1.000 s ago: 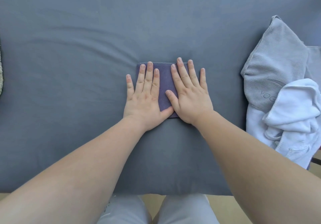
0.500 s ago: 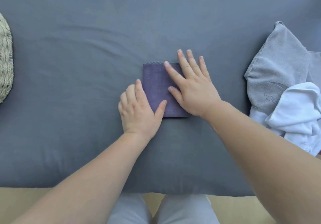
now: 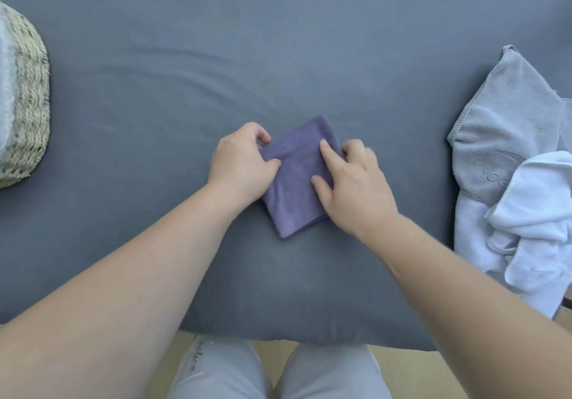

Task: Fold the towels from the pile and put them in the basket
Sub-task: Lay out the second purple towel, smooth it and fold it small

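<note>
A small folded purple towel [image 3: 294, 179] lies at the middle of the grey-blue covered surface, turned at an angle. My left hand [image 3: 240, 166] grips its left edge, thumb on top and fingers curled under. My right hand [image 3: 353, 188] holds its right side, with the index finger and thumb lying on top and the other fingers curled round the edge. A woven basket [image 3: 28, 104] stands at the far left edge, with something pale inside. The pile at the right holds a grey towel [image 3: 501, 126] and a white towel [image 3: 538, 219].
The grey-blue cover [image 3: 278, 42] spreads over the whole surface, with shallow wrinkles behind the purple towel. Its front edge runs just above my knees [image 3: 278, 374]. A light floor shows below.
Both hands went from pressing flat on the purple towel to gripping its two sides. The towel has turned from square-on to slanted, and more of the basket shows at the left.
</note>
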